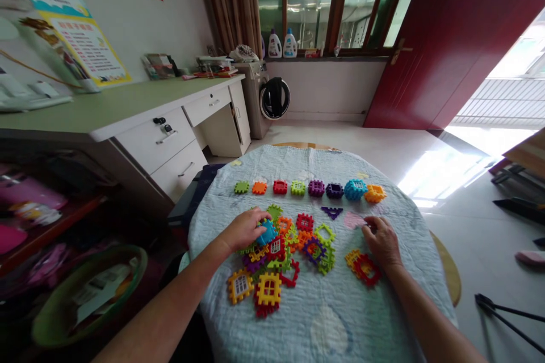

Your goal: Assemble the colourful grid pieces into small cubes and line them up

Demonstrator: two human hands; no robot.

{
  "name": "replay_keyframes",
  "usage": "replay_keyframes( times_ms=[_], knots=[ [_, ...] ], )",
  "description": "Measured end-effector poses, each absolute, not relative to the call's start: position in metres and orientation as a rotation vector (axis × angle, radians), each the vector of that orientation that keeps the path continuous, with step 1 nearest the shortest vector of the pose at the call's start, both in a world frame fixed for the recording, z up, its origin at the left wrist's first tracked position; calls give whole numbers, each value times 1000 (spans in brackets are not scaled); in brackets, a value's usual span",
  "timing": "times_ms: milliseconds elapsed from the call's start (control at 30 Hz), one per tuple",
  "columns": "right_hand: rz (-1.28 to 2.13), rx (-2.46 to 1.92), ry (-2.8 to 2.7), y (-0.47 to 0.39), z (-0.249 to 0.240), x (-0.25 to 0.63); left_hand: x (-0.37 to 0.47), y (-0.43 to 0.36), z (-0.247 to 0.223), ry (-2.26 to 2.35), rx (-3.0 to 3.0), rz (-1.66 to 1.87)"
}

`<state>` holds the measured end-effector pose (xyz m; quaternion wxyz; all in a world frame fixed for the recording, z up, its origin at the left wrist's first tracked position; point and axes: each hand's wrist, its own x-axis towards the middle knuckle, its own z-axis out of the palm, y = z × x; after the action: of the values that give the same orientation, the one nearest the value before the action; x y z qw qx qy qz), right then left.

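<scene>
My left hand (249, 229) reaches over a pile of plastic building blocks, its fingers closed on a blue window block (267, 233). Under and beside it lie a red window block (276, 248), a yellow window block (268, 289) and several green, orange and purple ones. My right hand (383, 242) rests on the cloth with bent fingers a little apart; I see nothing between them. Nearest to it are a red frame block (367, 270) and a yellow block (353, 259), overlapping. A purple triangular piece (332, 212) lies between the pile and the back row.
Along the back of the cloth-covered round table (332, 317) stands a row of blocks, from a flat green piece (241, 187) to a blue cluster (356, 189) and an orange cluster (375, 193). A desk (153, 103) is at the left, a green-rimmed bin (142, 278) below it.
</scene>
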<state>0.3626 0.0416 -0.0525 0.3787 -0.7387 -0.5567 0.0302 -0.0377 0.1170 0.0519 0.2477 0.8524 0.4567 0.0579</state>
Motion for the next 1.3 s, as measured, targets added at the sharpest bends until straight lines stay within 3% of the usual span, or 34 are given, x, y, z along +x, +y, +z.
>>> replay_keyframes(
  times_ms=[600,867,1067,1300],
  knots=[
    [85,-1892,-1400,42,-49,360,-40,87,39,1426,2420,197],
    [133,-1875,-1379,40,-47,361,-26,84,50,1357,2372,472],
    [278,-1908,-1416,46,-20,347,7,88,53,1246,2353,484],
    [708,-1421,-1991,59,31,251,36,103,49,1152,2390,377]
  ],
)
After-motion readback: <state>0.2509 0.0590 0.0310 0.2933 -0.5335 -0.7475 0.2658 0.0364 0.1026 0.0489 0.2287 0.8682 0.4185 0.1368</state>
